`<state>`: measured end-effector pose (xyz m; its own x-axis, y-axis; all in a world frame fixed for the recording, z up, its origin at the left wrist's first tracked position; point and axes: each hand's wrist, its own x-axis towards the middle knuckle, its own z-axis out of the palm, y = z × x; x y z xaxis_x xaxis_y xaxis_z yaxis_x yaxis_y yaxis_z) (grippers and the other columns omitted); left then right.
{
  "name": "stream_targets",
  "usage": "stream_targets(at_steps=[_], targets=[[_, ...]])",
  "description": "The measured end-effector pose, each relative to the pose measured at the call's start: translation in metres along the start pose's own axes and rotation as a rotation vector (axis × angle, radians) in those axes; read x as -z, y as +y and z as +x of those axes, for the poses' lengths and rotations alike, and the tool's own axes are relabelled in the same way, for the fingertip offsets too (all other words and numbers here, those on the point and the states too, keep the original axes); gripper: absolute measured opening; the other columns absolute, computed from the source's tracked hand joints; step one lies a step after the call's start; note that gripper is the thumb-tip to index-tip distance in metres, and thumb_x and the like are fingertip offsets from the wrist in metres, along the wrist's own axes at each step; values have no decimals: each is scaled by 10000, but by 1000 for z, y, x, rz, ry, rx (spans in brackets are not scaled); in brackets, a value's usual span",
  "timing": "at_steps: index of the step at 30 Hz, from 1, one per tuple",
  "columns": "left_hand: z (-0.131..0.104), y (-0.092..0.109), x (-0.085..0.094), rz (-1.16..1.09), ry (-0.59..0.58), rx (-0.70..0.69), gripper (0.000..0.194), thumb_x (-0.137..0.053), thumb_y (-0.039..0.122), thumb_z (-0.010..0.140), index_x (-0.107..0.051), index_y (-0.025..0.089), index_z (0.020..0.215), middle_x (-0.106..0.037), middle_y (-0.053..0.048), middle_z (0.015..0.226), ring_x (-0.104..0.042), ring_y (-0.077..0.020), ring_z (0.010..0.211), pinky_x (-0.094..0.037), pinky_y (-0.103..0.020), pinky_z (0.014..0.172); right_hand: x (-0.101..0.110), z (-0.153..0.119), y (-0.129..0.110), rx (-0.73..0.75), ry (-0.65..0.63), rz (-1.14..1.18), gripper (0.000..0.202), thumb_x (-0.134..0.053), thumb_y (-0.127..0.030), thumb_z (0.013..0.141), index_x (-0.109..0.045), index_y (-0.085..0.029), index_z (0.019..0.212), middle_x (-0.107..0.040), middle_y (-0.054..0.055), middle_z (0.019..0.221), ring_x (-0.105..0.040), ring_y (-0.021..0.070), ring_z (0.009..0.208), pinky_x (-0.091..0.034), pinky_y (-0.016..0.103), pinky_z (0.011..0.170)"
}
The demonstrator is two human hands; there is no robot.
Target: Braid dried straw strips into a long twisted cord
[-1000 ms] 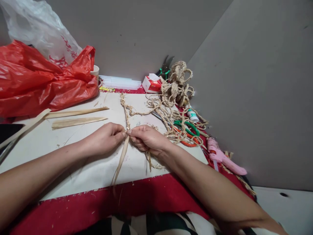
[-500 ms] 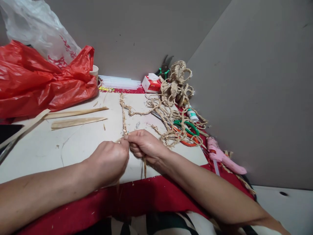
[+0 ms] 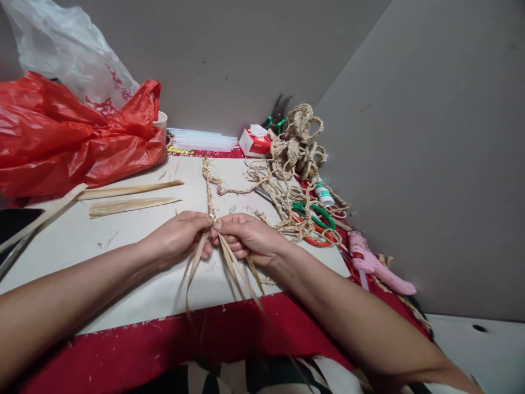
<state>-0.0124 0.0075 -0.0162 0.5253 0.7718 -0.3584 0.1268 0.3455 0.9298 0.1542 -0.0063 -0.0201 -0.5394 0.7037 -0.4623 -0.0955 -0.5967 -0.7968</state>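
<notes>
Our left hand (image 3: pixel 178 236) has risen beside the right hand (image 3: pixel 259 238); both pinch the braid (image 3: pixel 210 198), lying toward 12 o'clock on the counter (image 3: pixel 164 293). Loose strands (image 3: pixel 227 253) now fan toward 5 and 7: separated, we judge.

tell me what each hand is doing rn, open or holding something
Left hand: closed, pinching the braid at its near end.
Right hand: closed, pinching beside it, loose strands hanging below.

A craft workspace here: green-handled scissors (image 3: pixel 314 210) and a pink glue gun (image 3: pixel 375 262) at right, braided cord (image 3: pixel 293 156) piled upper centre-right.
</notes>
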Motion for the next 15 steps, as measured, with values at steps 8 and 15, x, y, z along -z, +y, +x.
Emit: stream_targets(at_steps=[8, 15], targets=[[2, -4, 6, 235, -16, -44, 252, -477, 248, 770, -532, 151, 544, -365, 39, 474, -255, -62, 430, -189, -213, 424, 14, -1, -4, 86, -19, -508, 225, -578, -338, 804, -575, -125, 731, -316, -98, 413, -208, 42, 363, -140, 181, 359], [2, -4, 4, 241, -63, 4, 213, -501, 274, 786, -574, 146, 633, -382, 52, 448, -242, -60, 404, -190, -212, 424, 5, -7, -5, 239, 114, -961, 241, -452, -232, 871, -626, -102, 766, -513, -15, 626, -398, 76, 561, -318, 202, 550]])
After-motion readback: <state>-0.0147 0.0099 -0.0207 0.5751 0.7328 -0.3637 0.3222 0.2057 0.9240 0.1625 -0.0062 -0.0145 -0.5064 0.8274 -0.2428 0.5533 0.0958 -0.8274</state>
